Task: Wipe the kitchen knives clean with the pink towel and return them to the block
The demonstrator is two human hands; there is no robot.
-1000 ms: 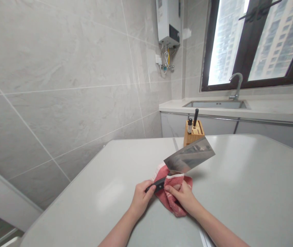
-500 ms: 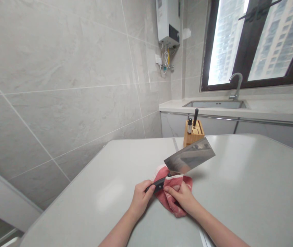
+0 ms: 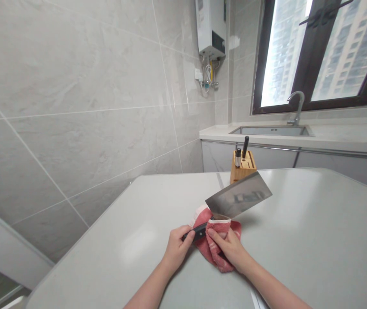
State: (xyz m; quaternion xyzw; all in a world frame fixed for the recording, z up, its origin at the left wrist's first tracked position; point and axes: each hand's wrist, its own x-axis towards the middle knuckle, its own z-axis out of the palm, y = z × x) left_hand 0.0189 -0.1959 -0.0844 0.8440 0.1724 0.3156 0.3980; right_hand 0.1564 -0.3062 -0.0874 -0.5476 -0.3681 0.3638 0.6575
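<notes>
A cleaver (image 3: 239,195) with a broad, shiny blade is held above the table, its blade pointing up and to the right. My left hand (image 3: 177,246) is closed around its black handle. My right hand (image 3: 233,249) pinches a red cloth (image 3: 218,253) with a white edge, which is folded about the cleaver where handle and blade meet. Part of the cloth hangs below the handle, and its white corner shows behind it. The right fingers under the cloth are partly hidden.
Behind the blade stands a wooden knife block (image 3: 243,171) with black-handled tools in it. The white table (image 3: 131,223) has cut-off far corners. Beyond it are a counter with a sink (image 3: 271,131) and faucet (image 3: 297,107), a wall-mounted water heater (image 3: 210,30) and a window.
The blade has tilted very slightly, and its reflection differs. My right hand and the cloth have shifted a touch to the right. Both grips are the same.
</notes>
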